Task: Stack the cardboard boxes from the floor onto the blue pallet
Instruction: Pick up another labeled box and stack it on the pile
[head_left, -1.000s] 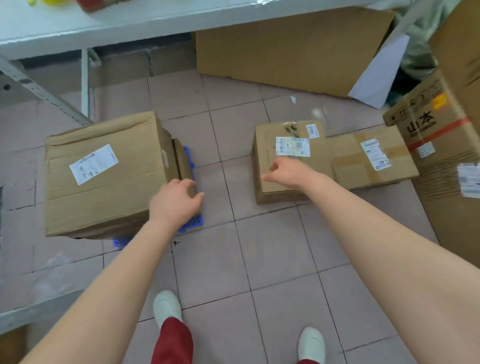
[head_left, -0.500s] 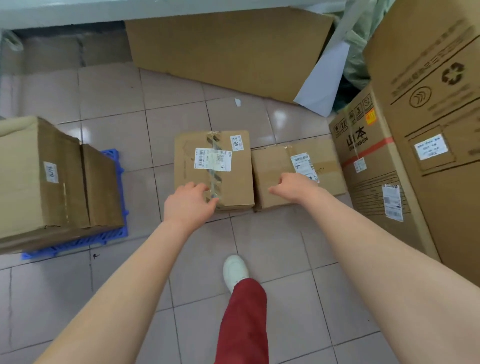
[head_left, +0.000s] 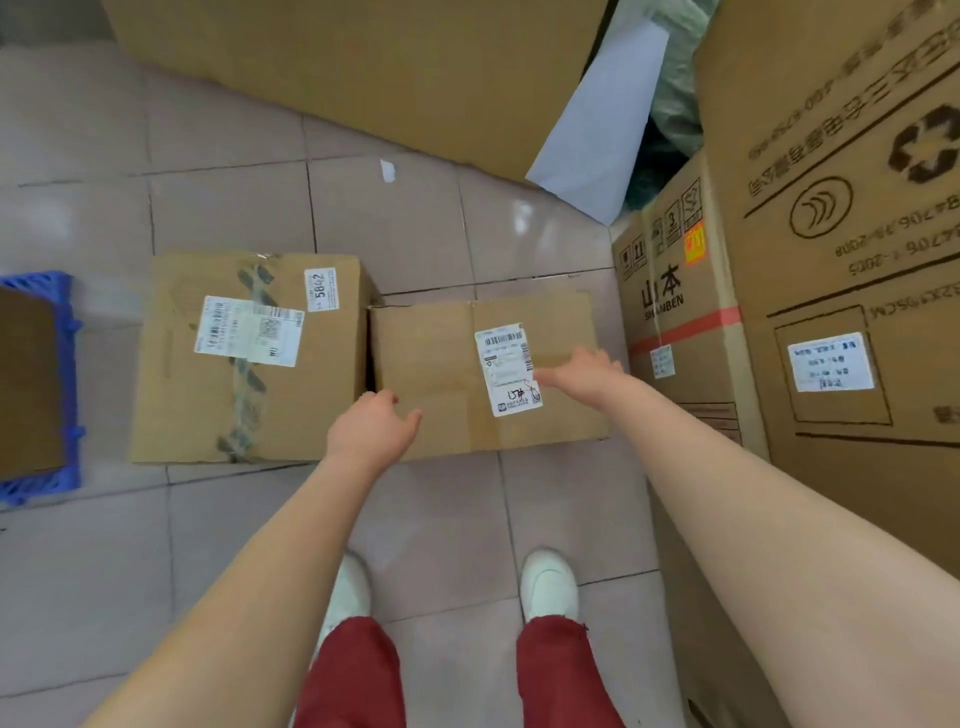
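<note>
Item 1: low cardboard box (head_left: 441, 374), on floor (head_left: 234, 545) at 12 o'clock from your feet, shipping label (head_left: 508, 369) up. Qty 1. Your target, by the look of it.
- L hand (head_left: 371, 428) over its near-left corner, fingers spread, holding nothing.
- R hand (head_left: 582, 371) over its right edge, at 1 o'clock, fingers splayed, also empty. Contact w/ box: can't tell.
- Hands sit at opposite ends, prob. so you can clamp both sides and lift level.

Item 2: taped cardboard box (head_left: 249, 358), at 11 o'clock, touching item 1's left side. Qty 1, 3 white labels. Untouched.

Item 3: blue pallet (head_left: 62, 374), 9 o'clock, frame edge; brown carton (head_left: 26, 384) already on it. Qty 1 each in view.

Item 4: tall printed cartons, 2 to 3 o'clock: SHANBEN carton (head_left: 675, 322), recycle-mark carton (head_left: 841, 234). Qty 2. Close to item 1's right end, so R-side clearance looks tight.

Item 5: flat cardboard sheet (head_left: 363, 73), 12 o'clock, far. Qty 1.

Floor boxes left to move: 2, est.
</note>
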